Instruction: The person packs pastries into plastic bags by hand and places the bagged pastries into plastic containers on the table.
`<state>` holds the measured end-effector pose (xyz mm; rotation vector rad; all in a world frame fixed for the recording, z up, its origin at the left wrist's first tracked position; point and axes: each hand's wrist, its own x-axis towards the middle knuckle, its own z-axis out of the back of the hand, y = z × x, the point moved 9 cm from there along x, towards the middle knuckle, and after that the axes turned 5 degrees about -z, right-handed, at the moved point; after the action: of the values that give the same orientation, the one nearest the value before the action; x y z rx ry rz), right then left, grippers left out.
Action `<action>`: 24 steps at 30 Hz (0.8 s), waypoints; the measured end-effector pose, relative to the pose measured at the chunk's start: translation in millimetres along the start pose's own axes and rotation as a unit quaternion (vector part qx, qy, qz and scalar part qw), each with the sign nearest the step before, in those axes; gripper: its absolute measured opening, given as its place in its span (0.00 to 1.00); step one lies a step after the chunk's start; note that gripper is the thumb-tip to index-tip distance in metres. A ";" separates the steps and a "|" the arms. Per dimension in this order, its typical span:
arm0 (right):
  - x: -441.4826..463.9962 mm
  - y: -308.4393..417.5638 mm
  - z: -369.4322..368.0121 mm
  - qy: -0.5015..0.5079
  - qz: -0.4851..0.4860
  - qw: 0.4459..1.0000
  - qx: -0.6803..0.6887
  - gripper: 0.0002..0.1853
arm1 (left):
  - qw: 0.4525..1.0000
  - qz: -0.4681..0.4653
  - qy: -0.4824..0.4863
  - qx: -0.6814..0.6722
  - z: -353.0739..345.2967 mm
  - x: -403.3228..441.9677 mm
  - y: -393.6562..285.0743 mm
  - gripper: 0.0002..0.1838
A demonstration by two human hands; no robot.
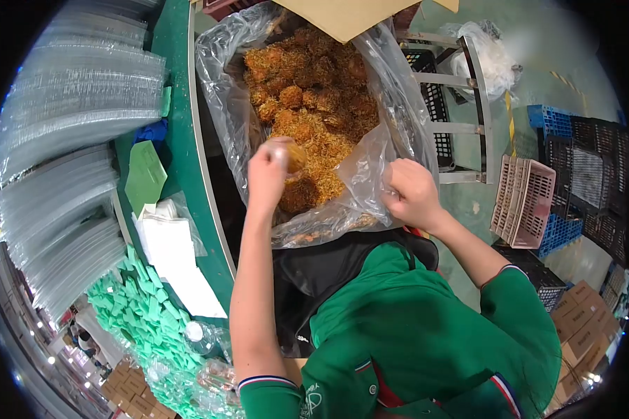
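A clear plastic bag, spread wide, lines a container in front of me. Inside lie many shaggy orange-brown balls among loose golden shreds. My left hand is closed above the near left part of the pile, its fingertips smeared by motion. Against those fingers shows a rounded amber-yellow piece, whose exact kind I cannot make out. My right hand is curled into a fist on the bag's near right edge, with the film pulled up beside it.
At left, a green table holds white papers and a green sheet. Stacked clear plastic trays and green pieces lie beyond. A metal rack, crates and cartons stand at right. Cardboard overhangs the bag.
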<state>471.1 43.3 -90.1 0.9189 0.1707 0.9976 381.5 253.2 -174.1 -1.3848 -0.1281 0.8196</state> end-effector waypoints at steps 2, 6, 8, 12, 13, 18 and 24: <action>-0.2 1.8 3.1 -0.033 0.017 0.999 0.010 0.10 | 0.956 0.025 -0.021 -0.292 5.0 -13.9 -7.0 0.18; -0.8 -0.4 4.4 -0.034 -0.012 0.999 0.021 0.09 | 0.850 -0.006 -0.055 -0.525 14.1 -42.4 -16.8 0.22; -2.9 -2.5 3.4 -0.037 -0.015 0.999 0.018 0.08 | 0.832 -0.025 -0.030 -0.554 12.1 -53.3 -18.7 0.21; -3.7 2.3 2.1 -0.031 -0.008 0.999 -0.010 0.08 | 0.857 -0.056 -0.005 -0.512 9.0 -77.1 -26.7 0.23; -4.0 2.9 1.2 -0.031 -0.005 0.999 -0.015 0.08 | 0.865 -0.067 0.017 -0.498 11.3 -78.7 -23.1 0.23; -9.4 -16.4 -0.5 -0.063 -0.065 0.995 0.049 0.06 | 0.882 -0.078 0.025 -0.463 17.8 -101.2 -28.9 0.22; -10.3 -41.0 14.9 -0.106 -0.238 0.894 0.364 0.04 | 0.928 -0.108 -0.062 -0.351 40.2 -132.0 -35.4 0.22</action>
<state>499.6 17.7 -113.4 1.5679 0.5831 0.3498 279.9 211.0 -83.7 -1.9416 -0.7190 0.6991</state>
